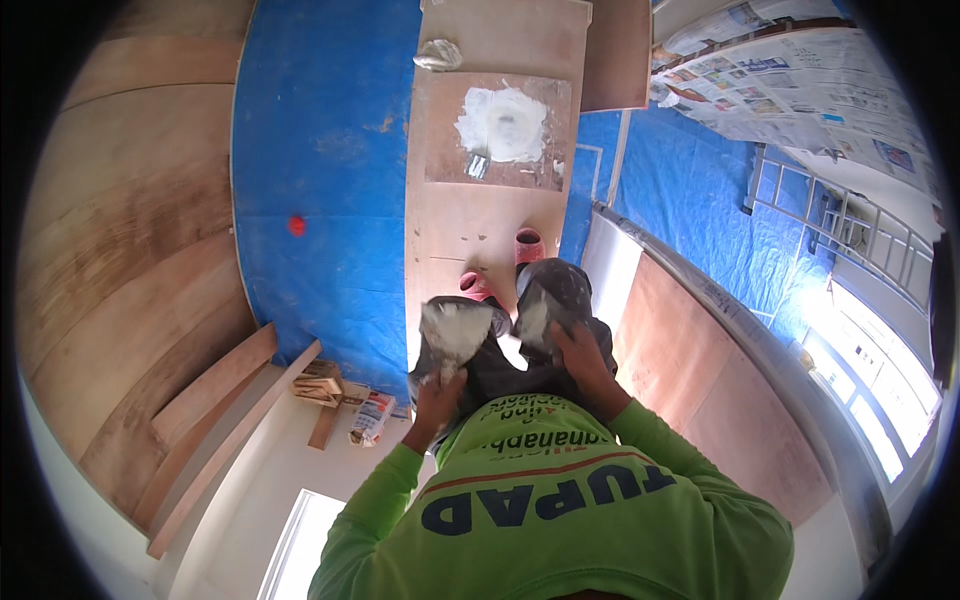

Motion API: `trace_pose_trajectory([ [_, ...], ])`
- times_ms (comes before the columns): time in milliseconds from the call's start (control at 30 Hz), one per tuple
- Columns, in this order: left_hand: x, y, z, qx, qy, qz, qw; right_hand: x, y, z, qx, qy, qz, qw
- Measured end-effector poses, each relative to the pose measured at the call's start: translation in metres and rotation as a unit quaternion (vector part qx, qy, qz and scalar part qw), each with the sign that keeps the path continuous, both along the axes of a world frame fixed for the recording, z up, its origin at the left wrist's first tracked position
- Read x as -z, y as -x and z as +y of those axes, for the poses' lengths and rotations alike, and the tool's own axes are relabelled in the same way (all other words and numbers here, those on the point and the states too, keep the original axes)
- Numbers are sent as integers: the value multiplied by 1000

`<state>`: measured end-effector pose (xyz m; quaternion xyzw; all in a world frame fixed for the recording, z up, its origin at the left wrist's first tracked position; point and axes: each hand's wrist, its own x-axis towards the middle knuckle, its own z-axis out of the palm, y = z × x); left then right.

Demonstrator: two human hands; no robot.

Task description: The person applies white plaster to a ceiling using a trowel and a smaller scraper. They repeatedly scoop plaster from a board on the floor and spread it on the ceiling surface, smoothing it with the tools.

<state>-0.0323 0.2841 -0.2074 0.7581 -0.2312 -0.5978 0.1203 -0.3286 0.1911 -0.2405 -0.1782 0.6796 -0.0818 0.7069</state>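
Observation:
My left hand [437, 398] is at my dark trousers, by a pale grey-white patch [455, 332] over the left knee. Its fingers look curled, but what they grip is too small to make out. Against the right thigh rests my right hand [586, 362], beside another greyish patch [537, 322]; its fingers partly blend into the dark cloth. Beyond my pinkish-red shoes [529, 243], a brown board [445, 130] lies on the plywood. White putty [505, 122] is spread over it. A small flat metal blade [477, 166] touches the putty's near edge.
Blue sheeting [325, 130] lines the left of the plywood strip [480, 215], with a red spot [297, 226] on it. A crumpled whitish bundle [438, 55] lies past the board. Wood blocks [318, 383] are at lower left. Ladder-like metal frames [850, 220] and newspaper-covered surfaces [800, 90] stand right.

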Motion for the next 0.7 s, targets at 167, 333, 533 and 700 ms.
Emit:
trace_pose_trajectory([
  [167, 144, -19, -72, 26, 89, -22, 995, 107, -17, -40, -13, 290, 86, 953],
  [333, 333, -39, -137, 164, 227, -121, 952, 182, -40, -35, -40, 398, 127, 908],
  [533, 484, -53, -197, 140, 171, -121, 968, 231, -37, -37, -58, 436, 110, 891],
  [700, 512, -55, -233, 50, 151, -6, 987, 291, -37, -48, -47, 577, 170, 797],
])
